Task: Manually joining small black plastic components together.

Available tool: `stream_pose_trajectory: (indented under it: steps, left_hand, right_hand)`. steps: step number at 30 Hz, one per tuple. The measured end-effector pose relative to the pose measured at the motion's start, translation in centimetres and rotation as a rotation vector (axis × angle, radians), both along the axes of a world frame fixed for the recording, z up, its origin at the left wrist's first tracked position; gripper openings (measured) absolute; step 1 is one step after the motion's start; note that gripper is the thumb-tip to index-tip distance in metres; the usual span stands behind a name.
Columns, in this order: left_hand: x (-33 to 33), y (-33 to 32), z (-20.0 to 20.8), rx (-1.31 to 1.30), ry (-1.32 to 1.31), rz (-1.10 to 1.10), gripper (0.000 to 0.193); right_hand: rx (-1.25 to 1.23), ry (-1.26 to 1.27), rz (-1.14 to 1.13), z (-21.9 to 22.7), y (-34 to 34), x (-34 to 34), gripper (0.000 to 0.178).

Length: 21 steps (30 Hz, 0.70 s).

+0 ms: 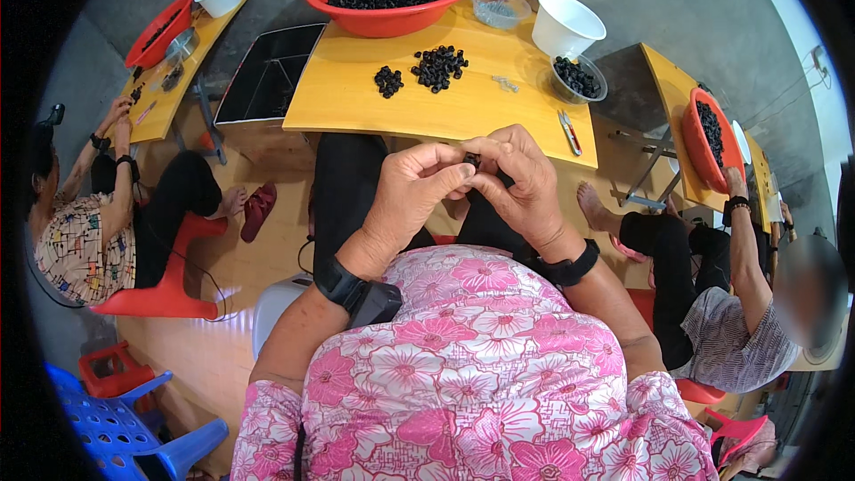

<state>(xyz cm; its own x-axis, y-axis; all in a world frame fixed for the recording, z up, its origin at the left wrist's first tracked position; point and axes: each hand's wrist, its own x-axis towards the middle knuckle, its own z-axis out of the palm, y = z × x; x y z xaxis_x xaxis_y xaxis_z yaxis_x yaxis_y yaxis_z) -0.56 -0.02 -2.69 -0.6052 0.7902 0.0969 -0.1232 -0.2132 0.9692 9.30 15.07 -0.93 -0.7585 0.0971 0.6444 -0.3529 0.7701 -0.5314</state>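
Just off the near edge of the yellow table, my left hand and my right hand meet in front of my body. Both are closed, pinching a small black part between thumbs and fingertips; fingers cover most of it. Beyond them on the tabletop lie a small pile of black parts and a larger pile of black parts. A few clear bits lie to their right. Thread snips rest near the right edge, below a clear bowl of black parts.
A red basin heaped with black parts stands at the far edge. Beside it are a clear tub and a white bucket. Co-workers sit left and right at their own tables. A blue chair stands lower left.
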Motion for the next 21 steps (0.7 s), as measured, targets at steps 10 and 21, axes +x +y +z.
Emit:
stream_pose_trajectory:
  steps: [10,21]
  left_hand:
    - [0.0,-0.2,0.8,-0.035,0.068,0.061,0.015]
    - [0.2,0.1,0.8,-0.084,0.214,0.130,0.013]
  right_hand:
    - [-0.185,-0.119,0.043,-0.2,0.7,0.0,0.031]
    - [-0.303,-0.050,-0.018,-1.3,0.2,-0.3,0.025]
